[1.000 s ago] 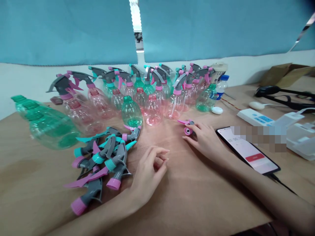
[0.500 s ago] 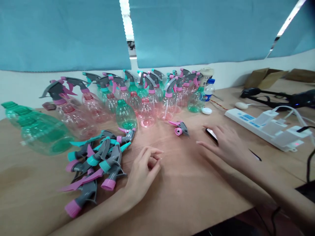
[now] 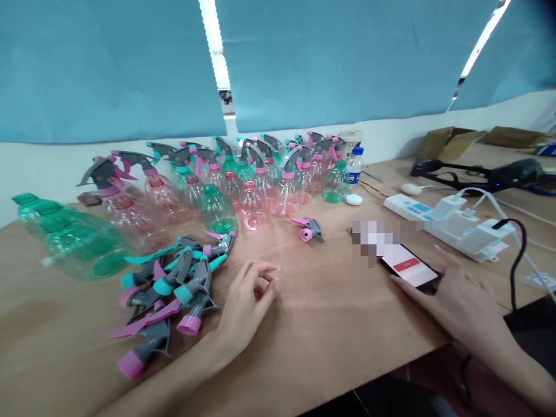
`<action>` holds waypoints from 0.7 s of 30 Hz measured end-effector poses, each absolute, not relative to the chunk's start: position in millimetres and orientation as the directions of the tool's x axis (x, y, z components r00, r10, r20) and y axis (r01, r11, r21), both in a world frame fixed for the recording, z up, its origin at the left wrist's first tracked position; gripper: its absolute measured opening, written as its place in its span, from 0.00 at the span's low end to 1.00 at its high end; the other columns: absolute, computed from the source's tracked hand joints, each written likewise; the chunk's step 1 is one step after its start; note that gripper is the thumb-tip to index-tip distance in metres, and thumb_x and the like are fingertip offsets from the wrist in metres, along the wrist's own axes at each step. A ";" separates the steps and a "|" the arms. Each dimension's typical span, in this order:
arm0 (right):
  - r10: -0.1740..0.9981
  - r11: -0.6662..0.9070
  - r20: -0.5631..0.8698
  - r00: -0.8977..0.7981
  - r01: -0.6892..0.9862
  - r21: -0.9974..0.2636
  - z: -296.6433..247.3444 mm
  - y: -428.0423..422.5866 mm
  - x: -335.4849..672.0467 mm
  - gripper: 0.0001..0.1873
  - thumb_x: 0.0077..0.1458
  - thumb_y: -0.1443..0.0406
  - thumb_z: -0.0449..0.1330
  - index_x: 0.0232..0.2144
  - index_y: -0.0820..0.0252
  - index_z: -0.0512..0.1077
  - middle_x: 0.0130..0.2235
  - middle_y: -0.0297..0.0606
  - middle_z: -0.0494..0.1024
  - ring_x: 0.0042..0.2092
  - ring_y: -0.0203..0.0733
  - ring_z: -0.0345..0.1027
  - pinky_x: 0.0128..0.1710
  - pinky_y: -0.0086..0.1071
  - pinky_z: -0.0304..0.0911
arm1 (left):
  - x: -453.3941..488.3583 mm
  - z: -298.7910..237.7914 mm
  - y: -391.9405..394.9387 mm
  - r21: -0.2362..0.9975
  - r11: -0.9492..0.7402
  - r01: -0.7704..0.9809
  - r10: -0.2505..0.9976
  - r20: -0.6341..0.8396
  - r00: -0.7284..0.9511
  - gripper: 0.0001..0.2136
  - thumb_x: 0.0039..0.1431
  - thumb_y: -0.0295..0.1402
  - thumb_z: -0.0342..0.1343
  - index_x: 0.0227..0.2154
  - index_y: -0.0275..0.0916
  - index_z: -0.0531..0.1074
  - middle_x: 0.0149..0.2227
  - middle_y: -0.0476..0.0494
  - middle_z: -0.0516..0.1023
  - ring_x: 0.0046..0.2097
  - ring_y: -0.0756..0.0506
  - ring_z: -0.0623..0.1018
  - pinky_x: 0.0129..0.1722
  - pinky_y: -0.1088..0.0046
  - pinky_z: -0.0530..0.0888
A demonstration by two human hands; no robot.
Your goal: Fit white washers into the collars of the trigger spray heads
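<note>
My left hand (image 3: pixel 247 304) rests on the table, its fingers curled and its thumb close to the fingertips. Nothing shows inside it. Left of it lies a pile of grey trigger spray heads (image 3: pixel 174 278) with pink or teal collars and levers. My right hand (image 3: pixel 460 298) grips the near end of a smartphone (image 3: pixel 414 269), thumb along one edge and fingers at the other. The phone's screen is lit with a red button; its far part is pixelated. A single pink-and-grey spray head (image 3: pixel 309 230) lies on the table between and beyond my hands.
Clear green and pink bottles (image 3: pixel 219 211) crowd the back, several with spray heads on. Green bottles (image 3: pixel 82 249) lie or lean at left. A Pepsi bottle (image 3: pixel 355 167), a white oval object (image 3: pixel 354 199), a power strip (image 3: pixel 452 226) with plugs and cables, and cardboard boxes (image 3: pixel 449 143) are further right.
My right hand has come back toward me and to the right, from over the phone to its near end. The phone screen now shows lit. My left hand keeps its pose.
</note>
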State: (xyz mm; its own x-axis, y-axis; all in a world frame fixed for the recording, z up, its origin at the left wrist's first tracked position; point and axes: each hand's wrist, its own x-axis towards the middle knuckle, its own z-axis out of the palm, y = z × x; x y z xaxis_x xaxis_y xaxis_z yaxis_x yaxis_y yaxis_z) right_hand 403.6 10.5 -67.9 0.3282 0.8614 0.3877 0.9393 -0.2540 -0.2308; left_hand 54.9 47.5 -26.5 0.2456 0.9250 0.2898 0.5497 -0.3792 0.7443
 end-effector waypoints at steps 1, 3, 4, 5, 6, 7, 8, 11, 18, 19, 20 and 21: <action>0.853 -0.283 0.387 0.350 0.933 -0.222 -68.5 13.4 405.7 0.50 0.44 0.35 0.47 0.55 0.70 0.59 0.50 0.60 0.71 0.49 0.72 0.66 0.48 0.58 0.58 | 55.1 -26.6 47.6 0.740 -0.383 0.552 0.924 0.294 0.246 0.09 0.59 0.24 0.49 0.40 0.41 0.67 0.38 0.49 0.68 0.32 0.52 0.74 0.34 0.73 0.74; 0.845 -0.303 0.393 0.362 0.930 -0.206 -70.2 18.4 413.8 0.47 0.43 0.36 0.49 0.52 0.68 0.62 0.48 0.58 0.73 0.48 0.71 0.67 0.48 0.56 0.59 | 55.6 -26.5 48.1 0.733 -0.393 0.555 0.919 0.305 0.249 0.08 0.59 0.25 0.49 0.40 0.41 0.67 0.39 0.48 0.68 0.32 0.51 0.74 0.34 0.73 0.74; 0.842 -0.299 0.403 0.358 0.932 -0.204 -71.1 20.4 419.5 0.44 0.44 0.37 0.50 0.50 0.66 0.64 0.47 0.57 0.74 0.48 0.70 0.68 0.48 0.56 0.59 | 55.8 -26.2 48.1 0.730 -0.397 0.556 0.918 0.309 0.250 0.08 0.59 0.25 0.49 0.40 0.41 0.67 0.38 0.48 0.68 0.31 0.51 0.74 0.34 0.73 0.74; 0.842 -0.289 0.415 0.346 0.937 -0.195 -71.8 22.3 426.0 0.41 0.44 0.37 0.51 0.48 0.64 0.65 0.46 0.56 0.74 0.48 0.70 0.68 0.48 0.56 0.59 | 56.1 -25.9 48.1 0.728 -0.399 0.558 0.917 0.310 0.251 0.08 0.59 0.25 0.49 0.40 0.41 0.67 0.38 0.48 0.69 0.31 0.51 0.74 0.33 0.73 0.74; 0.838 -0.280 0.433 0.333 0.942 -0.184 -72.2 24.1 432.8 0.38 0.45 0.38 0.51 0.46 0.62 0.66 0.46 0.57 0.74 0.48 0.70 0.67 0.48 0.57 0.58 | 56.3 -25.4 47.8 0.726 -0.400 0.559 0.917 0.310 0.253 0.08 0.59 0.25 0.49 0.40 0.40 0.67 0.38 0.48 0.69 0.31 0.51 0.74 0.33 0.73 0.74; 0.834 -0.267 0.449 0.321 0.947 -0.181 -72.2 25.9 439.5 0.37 0.45 0.39 0.52 0.46 0.61 0.66 0.45 0.57 0.74 0.48 0.71 0.67 0.48 0.58 0.58 | 56.5 -24.8 47.4 0.725 -0.399 0.561 0.917 0.308 0.255 0.08 0.59 0.25 0.49 0.40 0.40 0.67 0.38 0.48 0.69 0.31 0.51 0.74 0.33 0.73 0.74; 0.851 -0.241 0.435 0.294 0.955 -0.174 -71.8 27.8 445.5 0.36 0.47 0.40 0.53 0.47 0.61 0.65 0.44 0.58 0.75 0.48 0.72 0.67 0.48 0.59 0.58 | 56.7 -24.3 46.9 0.724 -0.398 0.564 0.917 0.304 0.256 0.07 0.60 0.25 0.49 0.40 0.40 0.67 0.38 0.47 0.69 0.31 0.51 0.74 0.33 0.73 0.74; 0.861 -0.264 0.405 0.306 0.951 -0.159 -68.1 33.7 456.3 0.40 0.48 0.40 0.53 0.51 0.64 0.63 0.41 0.61 0.75 0.47 0.74 0.67 0.46 0.58 0.59 | 56.8 -23.1 45.9 0.718 -0.394 0.574 0.919 0.299 0.257 0.07 0.60 0.25 0.49 0.40 0.40 0.67 0.39 0.47 0.69 0.31 0.51 0.74 0.33 0.72 0.74; 0.876 -0.226 0.420 0.237 0.971 -0.075 -65.6 39.2 452.0 0.39 0.51 0.41 0.52 0.55 0.62 0.60 0.39 0.60 0.75 0.43 0.72 0.70 0.39 0.54 0.61 | 56.4 -24.1 46.7 0.714 -0.382 0.587 0.924 0.277 0.264 0.07 0.59 0.24 0.50 0.40 0.40 0.66 0.38 0.48 0.69 0.31 0.51 0.74 0.32 0.73 0.73; 0.881 -0.200 0.428 0.203 0.978 -0.051 -68.4 39.2 452.9 0.38 0.52 0.42 0.50 0.55 0.62 0.59 0.40 0.60 0.75 0.42 0.72 0.70 0.39 0.55 0.61 | 56.3 -24.5 46.6 0.713 -0.381 0.588 0.924 0.272 0.268 0.08 0.59 0.24 0.50 0.40 0.40 0.66 0.38 0.48 0.69 0.31 0.52 0.74 0.32 0.73 0.73; 0.884 -0.175 0.436 0.168 0.984 -0.025 -71.5 39.1 454.2 0.39 0.53 0.41 0.49 0.56 0.63 0.57 0.41 0.61 0.75 0.42 0.73 0.70 0.39 0.55 0.61 | 56.1 -24.8 46.3 0.713 -0.382 0.588 0.923 0.271 0.272 0.08 0.59 0.24 0.49 0.40 0.40 0.66 0.38 0.48 0.69 0.31 0.52 0.74 0.32 0.73 0.73; 0.885 -0.144 0.447 0.132 0.990 -0.007 -74.3 38.9 455.4 0.41 0.53 0.41 0.47 0.57 0.66 0.56 0.43 0.63 0.74 0.43 0.74 0.69 0.38 0.56 0.61 | 56.0 -25.0 46.0 0.712 -0.385 0.587 0.922 0.272 0.275 0.08 0.59 0.23 0.49 0.40 0.40 0.66 0.38 0.49 0.69 0.31 0.52 0.74 0.32 0.74 0.73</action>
